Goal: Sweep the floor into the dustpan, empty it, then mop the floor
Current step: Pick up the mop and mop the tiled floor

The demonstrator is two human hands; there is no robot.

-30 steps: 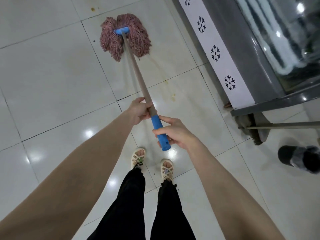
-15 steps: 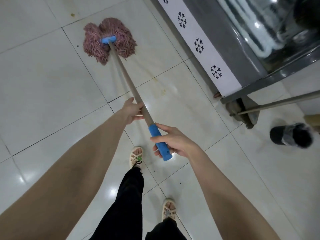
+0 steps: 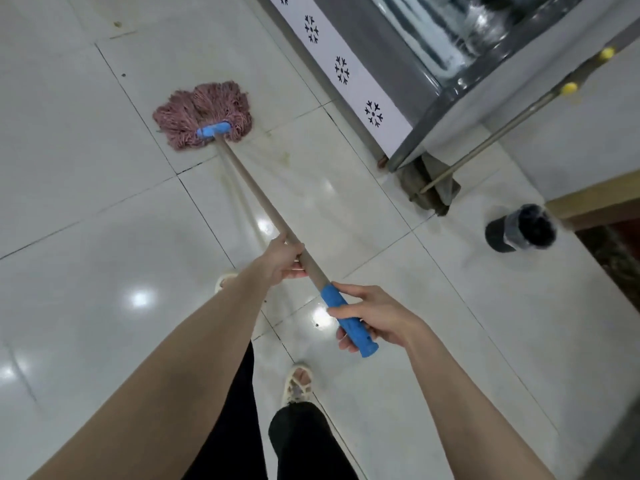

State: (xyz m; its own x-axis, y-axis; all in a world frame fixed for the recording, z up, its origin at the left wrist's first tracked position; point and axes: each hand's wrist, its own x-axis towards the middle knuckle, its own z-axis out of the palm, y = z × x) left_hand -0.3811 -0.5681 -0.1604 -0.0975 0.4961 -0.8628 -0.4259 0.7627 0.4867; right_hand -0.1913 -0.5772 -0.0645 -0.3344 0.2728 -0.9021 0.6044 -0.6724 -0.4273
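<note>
A mop with a pink string head and a blue clamp lies flat on the white tiled floor ahead of me. Its tan pole slopes back to a blue end grip. My left hand is closed round the pole a little above the blue grip. My right hand grasps the blue grip itself. Faint yellowish stains mark the tile just right of the mop head.
A metal display cabinet with a white snowflake strip stands at the upper right. A broom leans at its corner. A black bin sits on the floor to the right, beside a wooden edge. My sandalled feet are below.
The mop head has been pulled back toward me, with its strings now fanned away from me. I have stepped back; one foot has shifted behind the other. Both hands keep their grips.
</note>
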